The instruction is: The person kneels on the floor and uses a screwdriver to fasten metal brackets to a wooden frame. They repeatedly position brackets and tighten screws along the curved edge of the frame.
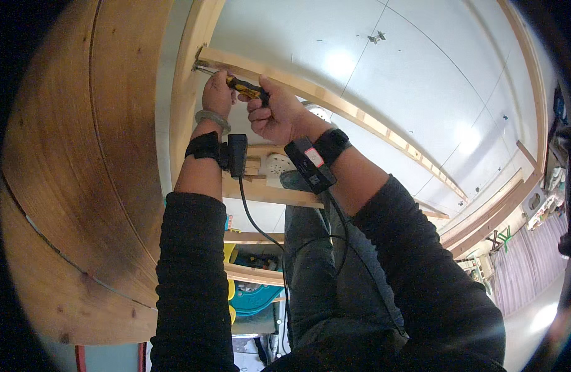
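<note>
A screwdriver with a yellow and black handle (248, 90) lies in my right hand (277, 116), whose fingers are wrapped round the grip. My left hand (218, 95) is closed round the front of the screwdriver, at its shaft. The thin metal shaft points up and left to a dark metal bracket (199, 57). That bracket sits in the corner where a long pale wooden slat (335, 101) meets an upright-running wooden rail (185, 118). The tip is too small to tell whether it sits in a screw.
A broad brown wooden panel (80, 155) fills the left side. Shorter wooden crosspieces (279, 193) lie below my hands, beside a white perforated shoe (278, 163). Small metal pieces (377, 38) lie on the pale tiled floor (422, 80). A teal plastic container (255, 301) stands near my legs.
</note>
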### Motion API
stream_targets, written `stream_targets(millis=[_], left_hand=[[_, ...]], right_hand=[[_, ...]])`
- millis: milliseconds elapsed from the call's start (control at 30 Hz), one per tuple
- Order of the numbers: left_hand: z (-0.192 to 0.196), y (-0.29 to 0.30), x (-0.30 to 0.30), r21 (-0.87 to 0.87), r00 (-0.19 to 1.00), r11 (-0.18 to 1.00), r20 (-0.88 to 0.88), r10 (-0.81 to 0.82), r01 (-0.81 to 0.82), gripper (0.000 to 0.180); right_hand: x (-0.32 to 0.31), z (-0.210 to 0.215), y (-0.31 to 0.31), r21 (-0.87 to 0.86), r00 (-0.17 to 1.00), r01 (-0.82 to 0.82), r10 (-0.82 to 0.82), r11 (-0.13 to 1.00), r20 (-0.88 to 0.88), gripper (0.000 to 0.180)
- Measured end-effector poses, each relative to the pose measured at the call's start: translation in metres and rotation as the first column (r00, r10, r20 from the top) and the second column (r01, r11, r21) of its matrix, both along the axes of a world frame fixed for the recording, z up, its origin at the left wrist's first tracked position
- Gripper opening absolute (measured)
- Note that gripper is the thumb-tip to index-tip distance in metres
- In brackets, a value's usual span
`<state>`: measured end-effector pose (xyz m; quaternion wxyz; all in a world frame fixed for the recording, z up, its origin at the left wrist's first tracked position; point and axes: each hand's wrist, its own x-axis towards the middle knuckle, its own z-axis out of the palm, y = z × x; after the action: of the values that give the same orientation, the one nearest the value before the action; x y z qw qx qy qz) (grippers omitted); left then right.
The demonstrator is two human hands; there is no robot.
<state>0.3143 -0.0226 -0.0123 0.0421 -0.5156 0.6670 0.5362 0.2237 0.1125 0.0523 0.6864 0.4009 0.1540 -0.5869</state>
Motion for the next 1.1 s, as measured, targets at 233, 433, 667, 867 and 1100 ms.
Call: stream_targets(millis=[233,433,667,867,1100], left_hand=[[0.007,-0.011,-0.01,-0.069,0.818,0.909,0.466,-0.335,0.412,0.036],[0.0,0.006,-0.014,0.524,0.923,0.787,-0.002,0.385,-0.327,0.041],[0.009,0.009,-0.004,0.433,0.948,0.852,0.024,0.317,-0.295,0.047],[0.019,-0.002,-0.019,0.025,0.847,0.946,0.438,-0.302,0.324,0.08],[0.031,-0.011,-0.035,0.083,0.888,0.955,0.351,-0.296,0.286,0.057]], right_hand=[[0.002,-0.01,-0.013,0.487,0.272,-0.315,0.569,0.815,-0.776,0.019],[-0.018,-0.015,-0.001,0.479,-0.701,-0.094,0.283,0.873,-0.654,0.016],[-0.004,-0.011,0.002,0.255,0.715,-0.356,0.437,0.899,-0.546,0.033],[0.018,-0.01,-0.002,0.621,-0.429,-0.129,0.521,0.773,-0.738,0.021],[-0.016,-0.022,-0.006,0.455,-0.927,0.03,0.195,0.89,-0.321,0.027]])
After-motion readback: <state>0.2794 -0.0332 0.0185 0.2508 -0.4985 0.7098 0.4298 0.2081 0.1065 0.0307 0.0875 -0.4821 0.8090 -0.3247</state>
